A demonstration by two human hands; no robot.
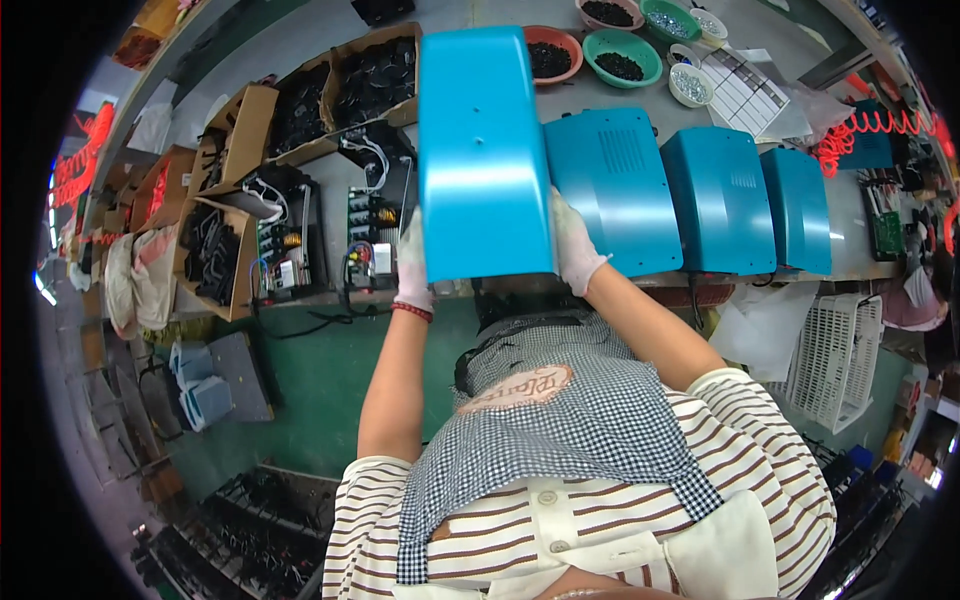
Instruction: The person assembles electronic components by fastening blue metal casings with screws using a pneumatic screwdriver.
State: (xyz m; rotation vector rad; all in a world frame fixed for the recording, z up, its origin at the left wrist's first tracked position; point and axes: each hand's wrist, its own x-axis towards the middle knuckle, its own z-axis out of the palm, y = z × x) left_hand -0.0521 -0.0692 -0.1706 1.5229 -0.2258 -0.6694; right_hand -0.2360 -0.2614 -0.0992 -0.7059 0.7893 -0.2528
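Observation:
A glossy blue housing cover [480, 190] is held up over the workbench, its long smooth face toward me. My left hand [413, 262], in a pale glove, grips its lower left side. Against the lower right side my right hand [574, 245], gloved too, is closed on the edge; the fingers behind the cover are hidden on both hands. To the left, two open units with exposed circuit boards [376, 240] sit on the bench. On the right, close to my right hand, stands a blue housing [620, 190] with vent slots.
Two more blue housings [720, 200] stand in the row farther right. Cardboard boxes of black parts [375, 80] line the back left. Bowls of screws [622, 58] and a printed sheet [745, 92] lie at the back. A white plastic basket [835, 360] is below the bench at right.

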